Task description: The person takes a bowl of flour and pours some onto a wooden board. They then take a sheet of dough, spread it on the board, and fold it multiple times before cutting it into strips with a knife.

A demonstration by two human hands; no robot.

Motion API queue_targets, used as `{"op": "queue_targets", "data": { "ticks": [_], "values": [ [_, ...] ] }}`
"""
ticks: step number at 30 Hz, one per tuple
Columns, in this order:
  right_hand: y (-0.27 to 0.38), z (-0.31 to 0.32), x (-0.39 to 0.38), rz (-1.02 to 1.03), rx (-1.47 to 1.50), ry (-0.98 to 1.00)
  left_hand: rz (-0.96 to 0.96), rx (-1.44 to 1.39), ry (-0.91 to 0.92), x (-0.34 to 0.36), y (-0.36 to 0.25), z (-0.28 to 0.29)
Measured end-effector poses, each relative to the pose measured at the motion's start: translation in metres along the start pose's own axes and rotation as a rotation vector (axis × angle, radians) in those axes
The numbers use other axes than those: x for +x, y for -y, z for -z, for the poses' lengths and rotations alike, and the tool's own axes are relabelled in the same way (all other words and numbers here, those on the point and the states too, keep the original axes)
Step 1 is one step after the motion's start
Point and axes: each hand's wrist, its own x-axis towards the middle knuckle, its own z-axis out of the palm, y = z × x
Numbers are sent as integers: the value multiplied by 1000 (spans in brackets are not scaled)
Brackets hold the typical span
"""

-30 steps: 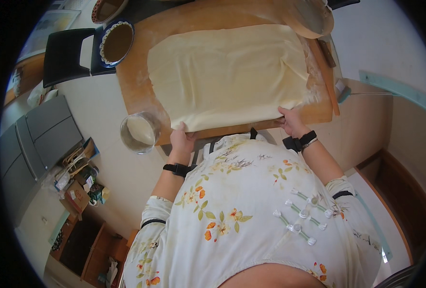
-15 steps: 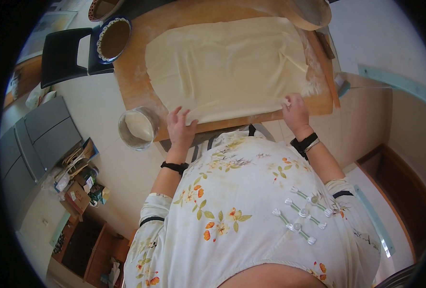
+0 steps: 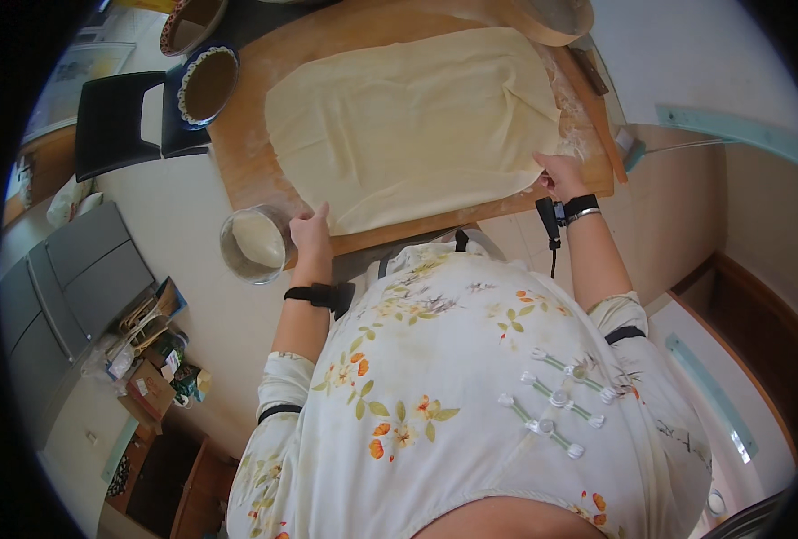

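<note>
A large, pale sheet of rolled dough (image 3: 417, 126) lies over a floured wooden board, with soft creases and a fold ridge toward its right side. My right hand (image 3: 561, 178) pinches the dough's near right corner between thumb and fingers. At the near left corner, my left hand (image 3: 312, 234) is closed at the dough's edge, thumb side up; its curled fingers are partly hidden from view. Just left of that hand is a clear round container (image 3: 257, 244) with white flour-like powder inside.
The wooden board (image 3: 237, 162) reaches close to my body. A blue-rimmed bowl (image 3: 208, 85) and a patterned bowl (image 3: 192, 25) stand at the far left, by a black chair (image 3: 119, 121). A round sieve-like thing (image 3: 556, 20) and a dark-handled tool (image 3: 588, 70) lie at the far right.
My left hand has gone from spread fingers to closed at the dough's edge. My right hand has turned inward onto the near right corner, and that edge now curves upward.
</note>
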Motion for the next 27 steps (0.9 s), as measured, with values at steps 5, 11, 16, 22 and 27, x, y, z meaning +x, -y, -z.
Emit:
{"op": "queue_targets", "data": {
  "ticks": [5,11,16,22,27],
  "values": [
    [-2,-1,0,200,-149,76,-25,279,240,11,-9,2],
    [-4,15,16,288,-100,217,-174,-286,211,-2,-4,4],
    [10,24,14,341,130,332,-121,-682,167,-23,-49,29],
    [50,24,29,382,430,439,-186,-878,124,-20,-111,42],
    [76,-1,46,396,527,396,-186,-905,148,37,-120,23]
  ]
}}
